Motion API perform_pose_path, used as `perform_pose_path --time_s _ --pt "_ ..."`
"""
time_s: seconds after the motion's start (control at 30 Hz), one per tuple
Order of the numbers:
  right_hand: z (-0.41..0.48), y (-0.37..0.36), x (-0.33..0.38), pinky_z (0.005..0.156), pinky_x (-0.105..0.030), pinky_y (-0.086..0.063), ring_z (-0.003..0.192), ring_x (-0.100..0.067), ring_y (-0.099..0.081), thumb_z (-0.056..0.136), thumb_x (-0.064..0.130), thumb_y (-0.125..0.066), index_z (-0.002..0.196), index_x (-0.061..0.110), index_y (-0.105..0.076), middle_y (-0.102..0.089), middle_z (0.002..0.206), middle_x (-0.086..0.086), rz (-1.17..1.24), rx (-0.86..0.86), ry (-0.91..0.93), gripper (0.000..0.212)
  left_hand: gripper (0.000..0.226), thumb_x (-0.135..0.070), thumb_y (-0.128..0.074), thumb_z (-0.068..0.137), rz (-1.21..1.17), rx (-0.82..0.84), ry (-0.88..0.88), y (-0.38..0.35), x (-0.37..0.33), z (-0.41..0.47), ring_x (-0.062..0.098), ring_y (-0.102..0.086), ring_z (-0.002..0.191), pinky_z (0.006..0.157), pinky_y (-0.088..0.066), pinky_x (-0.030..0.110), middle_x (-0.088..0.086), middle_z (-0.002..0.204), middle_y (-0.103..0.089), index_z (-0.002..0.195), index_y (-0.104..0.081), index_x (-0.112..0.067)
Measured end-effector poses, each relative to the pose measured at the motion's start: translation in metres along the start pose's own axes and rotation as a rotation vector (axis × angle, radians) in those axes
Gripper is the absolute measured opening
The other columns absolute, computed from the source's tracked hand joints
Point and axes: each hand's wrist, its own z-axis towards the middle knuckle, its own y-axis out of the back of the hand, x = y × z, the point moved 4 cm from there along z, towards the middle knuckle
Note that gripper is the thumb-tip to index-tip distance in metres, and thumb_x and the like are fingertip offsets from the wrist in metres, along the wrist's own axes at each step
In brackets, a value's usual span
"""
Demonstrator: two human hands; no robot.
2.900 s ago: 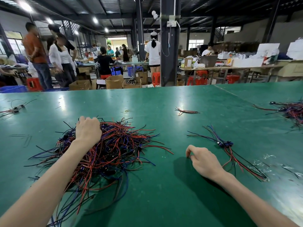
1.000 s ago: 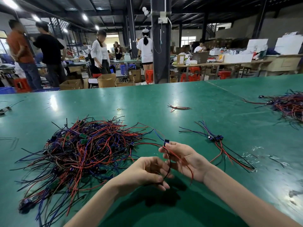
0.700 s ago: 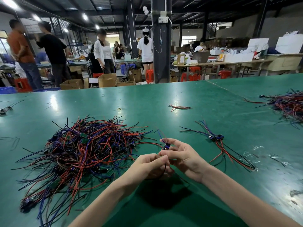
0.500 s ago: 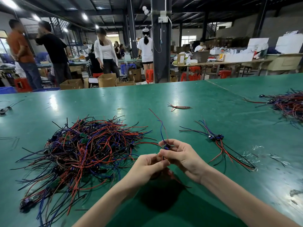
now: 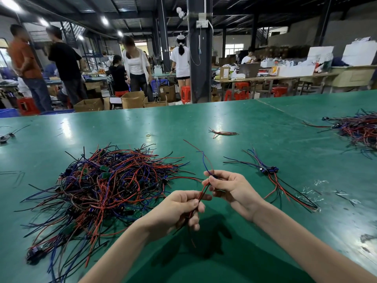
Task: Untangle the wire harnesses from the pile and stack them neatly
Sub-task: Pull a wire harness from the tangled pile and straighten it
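Above the green tabletop (image 5: 204,119), my left hand (image 5: 177,209) and right hand (image 5: 230,188), fingers (image 5: 218,174) of both pinching one thin red, black and blue wire harness (image 5: 204,186), tangled red, blue and black wire pile (image 5: 106,186) at left, small laid-out harness bundle (image 5: 269,172) at right

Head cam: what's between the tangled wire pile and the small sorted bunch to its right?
The left hand and right hand, both holding one harness over otherwise bare green table. This shows in the head view.

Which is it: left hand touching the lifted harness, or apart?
Touching. Head view: the left hand pinches the red and black wires of the lifted harness.
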Motion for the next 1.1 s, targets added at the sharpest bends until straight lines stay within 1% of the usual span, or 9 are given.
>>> perform_pose_path --time_s 0.07,0.17,0.4,0.63,0.77,0.87,0.97,1.03,1.1 --pt "0.001 0.003 0.002 0.055 -0.016 -0.049 0.057 -0.006 -0.058 0.087 -0.001 -0.058 0.101 0.001 -0.064 -0.071 0.076 -0.007 0.003 -0.037 -0.002 0.015 0.029 0.004 -0.029 0.099 0.046 0.016 0.013 0.003 0.0 -0.001 0.011 -0.044 0.038 0.05 -0.05 0.028 0.002 0.064 -0.054 0.123 -0.044 0.008" --pt "0.004 0.011 0.006 0.052 -0.016 -0.048 0.054 -0.006 -0.057 0.087 -0.003 -0.058 0.099 0.0 -0.063 -0.07 0.072 -0.006 0.044 -0.1 0.011 0.013 0.028 0.0 -0.03 0.1 0.102 0.066 0.03 0.005 0.002 -0.003 0.012 -0.047 0.039 0.054 -0.053 0.031 -0.001 0.06 -0.053 0.126 -0.039 0.002" --pt "0.005 0.018 0.007 0.051 -0.017 -0.048 0.053 -0.008 -0.056 0.086 -0.004 -0.059 0.094 0.0 -0.064 -0.07 0.071 -0.008 0.081 -0.156 0.026 0.011 0.029 0.0 -0.031 0.1 0.183 0.102 0.069 0.01 0.001 -0.005 0.01 -0.047 0.041 0.057 -0.054 0.03 -0.001 0.064 -0.053 0.127 -0.042 0.0" --pt "0.005 0.024 0.007 0.05 -0.016 -0.047 0.054 -0.009 -0.054 0.086 -0.005 -0.059 0.088 0.0 -0.064 -0.07 0.067 -0.007 0.114 -0.226 0.046 0.007 0.032 0.005 -0.027 0.099 0.365 -0.03 0.159 0.026 0.004 -0.005 0.012 -0.046 0.036 0.056 -0.055 0.033 -0.003 0.057 -0.049 0.122 -0.048 -0.001" --pt "0.004 0.023 0.006 0.05 -0.017 -0.049 0.052 -0.01 -0.055 0.086 -0.007 -0.057 0.089 0.0 -0.063 -0.07 0.069 -0.01 0.135 -0.206 0.003 0.01 0.036 0.008 -0.03 0.093 0.392 -0.094 0.216 0.031 0.002 -0.005 0.016 -0.057 0.044 0.059 -0.057 0.032 0.001 0.054 -0.056 0.112 -0.058 -0.003" --pt "0.001 0.016 0.004 0.052 -0.019 -0.051 0.051 -0.011 -0.057 0.084 -0.008 -0.058 0.092 0.001 -0.061 -0.071 0.073 -0.013 0.119 -0.139 -0.041 0.012 0.036 0.009 -0.038 0.088 0.435 -0.183 0.142 0.036 -0.007 -0.003 0.015 -0.066 0.066 0.066 -0.053 0.021 0.005 0.067 -0.069 0.099 -0.068 -0.008" --pt "-0.005 0.0 -0.003 0.054 -0.018 -0.05 0.054 -0.011 -0.059 0.078 -0.005 -0.066 0.091 0.004 -0.061 -0.07 0.076 -0.011 -0.001 -0.056 -0.049 0.017 0.025 -0.006 -0.052 0.092 0.633 -0.308 -0.03 0.04 -0.016 -0.002 0.001 -0.063 0.086 0.083 -0.045 0.015 -0.007 0.092 -0.073 0.101 -0.07 -0.02" --pt "-0.009 -0.012 -0.012 0.054 -0.018 -0.049 0.056 -0.01 -0.061 0.074 -0.002 -0.071 0.09 0.006 -0.061 -0.068 0.072 -0.007 -0.071 -0.001 -0.036 0.021 0.017 -0.013 -0.057 0.093 0.594 -0.287 -0.096 0.034 -0.015 0.0 -0.001 -0.061 0.084 0.085 -0.045 0.016 -0.007 0.093 -0.071 0.106 -0.068 -0.016" --pt "-0.012 -0.02 -0.019 0.054 -0.018 -0.049 0.058 -0.01 -0.062 0.074 -0.001 -0.071 0.09 0.006 -0.06 -0.068 0.07 -0.004 -0.075 0.025 -0.013 0.021 0.02 -0.011 -0.052 0.095 0.439 -0.22 -0.097 0.026 -0.01 0.001 0.005 -0.063 0.079 0.079 -0.05 0.021 0.0 0.091 -0.069 0.111 -0.063 -0.006"
